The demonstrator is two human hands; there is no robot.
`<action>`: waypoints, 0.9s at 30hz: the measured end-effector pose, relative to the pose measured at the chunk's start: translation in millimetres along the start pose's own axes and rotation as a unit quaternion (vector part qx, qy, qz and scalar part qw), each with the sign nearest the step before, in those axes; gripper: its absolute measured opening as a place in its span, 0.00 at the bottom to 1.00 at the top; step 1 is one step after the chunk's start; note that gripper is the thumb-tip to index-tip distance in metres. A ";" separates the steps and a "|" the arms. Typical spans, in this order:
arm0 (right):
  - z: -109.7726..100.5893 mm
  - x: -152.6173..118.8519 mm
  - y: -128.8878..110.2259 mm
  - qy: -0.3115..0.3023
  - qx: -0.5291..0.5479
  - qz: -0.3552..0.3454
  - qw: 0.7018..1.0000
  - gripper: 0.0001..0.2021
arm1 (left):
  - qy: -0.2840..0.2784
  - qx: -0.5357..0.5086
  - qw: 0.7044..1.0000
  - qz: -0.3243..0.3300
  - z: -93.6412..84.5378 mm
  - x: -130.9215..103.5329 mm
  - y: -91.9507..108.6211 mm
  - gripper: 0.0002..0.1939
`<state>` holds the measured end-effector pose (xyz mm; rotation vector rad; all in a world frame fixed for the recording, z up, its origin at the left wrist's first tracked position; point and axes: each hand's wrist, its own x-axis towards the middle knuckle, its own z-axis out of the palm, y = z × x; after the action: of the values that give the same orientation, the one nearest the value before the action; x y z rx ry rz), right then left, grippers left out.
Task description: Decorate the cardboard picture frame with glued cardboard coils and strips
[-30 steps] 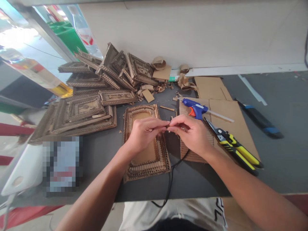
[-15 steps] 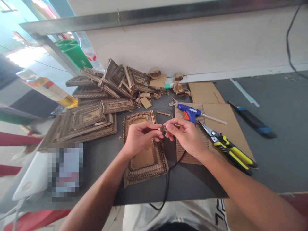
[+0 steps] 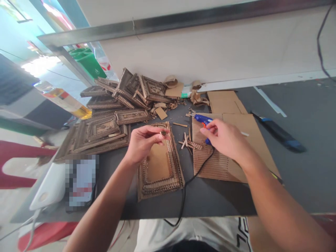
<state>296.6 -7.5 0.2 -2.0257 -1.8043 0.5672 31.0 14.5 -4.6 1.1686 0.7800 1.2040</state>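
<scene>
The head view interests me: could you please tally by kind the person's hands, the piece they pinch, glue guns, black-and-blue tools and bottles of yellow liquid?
Hands: 2 (left hand, right hand)
Small dark piece in the left hand: 1
Blue glue gun: 1
Black-and-blue tool: 1
Bottle of yellow liquid: 1
Total: 6

Bottle (image 3: 63, 100) w/ amber liq. at L, green bin (image 3: 88, 63) in bkgd, metal rail (image 3: 183, 23) up top, pixelated phone (image 3: 82, 182)

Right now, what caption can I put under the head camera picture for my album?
Left hand pinches a small piece over a cardboard frame; right hand at the glue gun.
</scene>
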 end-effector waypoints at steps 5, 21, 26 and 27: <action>-3.7 6.0 6.9 -0.020 -0.220 0.102 0.970 0.29 | 0.129 0.058 0.989 0.040 -23.4 9.8 8.9 0.12; 6.5 19.9 15.4 -0.025 -0.186 0.058 0.981 0.25 | 0.193 0.168 0.964 0.079 -34.7 3.6 -28.6 0.10; 11.9 16.6 10.1 -0.011 -0.213 0.027 0.977 0.19 | 0.216 0.152 0.961 0.077 -33.9 4.4 -28.1 0.10; 12.2 16.1 8.6 -0.009 -0.216 0.027 0.976 0.19 | 0.219 0.141 0.962 0.074 -34.1 4.9 -27.9 0.10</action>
<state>299.1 7.6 -15.5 -2.3575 -2.0255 0.2172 8.4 29.4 -39.7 1.2210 1.2475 1.5414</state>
